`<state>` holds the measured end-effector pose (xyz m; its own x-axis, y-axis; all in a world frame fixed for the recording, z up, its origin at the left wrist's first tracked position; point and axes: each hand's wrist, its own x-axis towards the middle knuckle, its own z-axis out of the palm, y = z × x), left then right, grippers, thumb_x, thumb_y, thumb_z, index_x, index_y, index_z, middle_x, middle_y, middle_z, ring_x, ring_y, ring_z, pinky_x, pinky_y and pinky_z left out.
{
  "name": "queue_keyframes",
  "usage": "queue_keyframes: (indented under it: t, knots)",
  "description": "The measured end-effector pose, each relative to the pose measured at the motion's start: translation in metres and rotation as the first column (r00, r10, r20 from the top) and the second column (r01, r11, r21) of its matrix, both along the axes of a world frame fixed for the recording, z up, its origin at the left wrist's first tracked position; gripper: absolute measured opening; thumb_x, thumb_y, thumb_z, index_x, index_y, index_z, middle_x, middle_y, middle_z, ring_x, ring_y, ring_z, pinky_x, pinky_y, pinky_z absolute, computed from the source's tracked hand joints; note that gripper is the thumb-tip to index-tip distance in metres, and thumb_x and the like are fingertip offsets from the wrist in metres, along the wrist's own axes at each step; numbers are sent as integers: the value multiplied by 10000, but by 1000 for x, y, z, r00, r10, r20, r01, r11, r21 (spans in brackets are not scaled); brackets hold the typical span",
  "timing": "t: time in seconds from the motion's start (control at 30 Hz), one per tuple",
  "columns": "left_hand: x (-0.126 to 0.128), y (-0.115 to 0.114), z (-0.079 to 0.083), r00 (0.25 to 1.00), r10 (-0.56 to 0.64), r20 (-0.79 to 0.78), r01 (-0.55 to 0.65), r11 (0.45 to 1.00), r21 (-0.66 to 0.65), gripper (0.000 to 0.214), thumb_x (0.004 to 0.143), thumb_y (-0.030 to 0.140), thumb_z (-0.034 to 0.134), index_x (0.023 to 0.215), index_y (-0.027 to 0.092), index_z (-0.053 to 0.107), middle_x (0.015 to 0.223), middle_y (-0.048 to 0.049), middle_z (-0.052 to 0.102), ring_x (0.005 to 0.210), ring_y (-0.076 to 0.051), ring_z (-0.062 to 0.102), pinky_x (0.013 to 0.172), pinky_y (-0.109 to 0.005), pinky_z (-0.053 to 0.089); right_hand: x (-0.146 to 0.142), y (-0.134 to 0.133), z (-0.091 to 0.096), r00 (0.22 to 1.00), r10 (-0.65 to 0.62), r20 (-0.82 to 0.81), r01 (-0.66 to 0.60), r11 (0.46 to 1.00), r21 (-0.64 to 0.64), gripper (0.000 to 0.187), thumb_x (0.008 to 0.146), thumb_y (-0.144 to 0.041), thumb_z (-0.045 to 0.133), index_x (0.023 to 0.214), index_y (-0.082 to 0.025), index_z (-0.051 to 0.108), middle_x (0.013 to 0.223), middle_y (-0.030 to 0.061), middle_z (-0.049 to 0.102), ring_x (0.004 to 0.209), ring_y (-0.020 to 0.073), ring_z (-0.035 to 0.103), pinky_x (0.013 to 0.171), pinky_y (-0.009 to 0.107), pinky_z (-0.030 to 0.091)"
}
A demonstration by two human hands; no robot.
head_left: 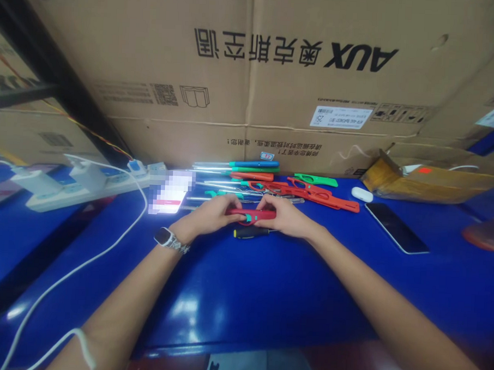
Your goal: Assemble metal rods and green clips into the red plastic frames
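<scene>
My left hand and my right hand both grip a red utility lighter with a teal trigger, held level above the table. My left fingers close on its left part near the trigger, my right fingers on its right end. Just below it lies a screwdriver with a black and yellow handle. Behind my hands are several long-nosed lighters, among them a blue lighter and an orange-red lighter. Red casing halves and a green casing half lie to the right.
A white power strip with chargers and a trailing white cable occupies the left. Beside it lies a lit phone. A dark-screened phone, a white earbud case and an open cardboard box sit right. A large carton stands behind.
</scene>
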<state>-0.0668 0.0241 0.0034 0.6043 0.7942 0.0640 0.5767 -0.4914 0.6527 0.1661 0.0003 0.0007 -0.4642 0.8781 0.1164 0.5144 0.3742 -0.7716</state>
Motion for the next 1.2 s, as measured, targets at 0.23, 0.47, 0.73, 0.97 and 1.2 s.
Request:
queue_keyframes:
  t: [0.23,0.47,0.73,0.97,1.2]
  knots:
    - [0,-8,5,999,25,35,-31,986,162,218,867,379,659,1025,233,695,924,-32,760,823,-216,698,737,-308,490,2,-2,-5,995,-105,3,103,986,128,236,751,-287,767,815,-204,556,793,-17,644,705,163,594,660,282,429]
    - [3,-16,14,1000,0,-17,5,951,310,278,911,451,611,1075,252,715,1033,-26,771,901,-229,717,757,-317,502,3,-7,0,990,-138,-29,141,959,246,206,760,-233,745,783,-206,542,821,-2,648,723,164,604,673,282,447]
    - [-3,-17,15,999,-27,28,16,938,346,285,923,454,593,1067,236,709,1056,-43,766,952,-232,712,817,-335,519,12,-13,7,998,-57,27,45,940,338,153,855,-333,704,921,-212,638,896,22,697,793,174,641,744,297,469]
    - [4,-21,18,999,-23,-41,36,939,341,289,934,423,582,1122,220,667,1055,-54,750,916,-223,706,776,-318,524,12,-14,6,999,-18,39,2,924,382,137,897,-321,657,845,-200,622,816,12,642,729,157,580,689,277,437]
    - [3,-20,17,996,-90,-24,93,936,339,333,940,422,574,1147,192,698,1092,-83,757,986,-240,712,894,-346,531,8,-16,5,1000,25,18,-30,916,401,139,906,-284,643,821,-189,587,821,19,621,735,153,563,689,270,433]
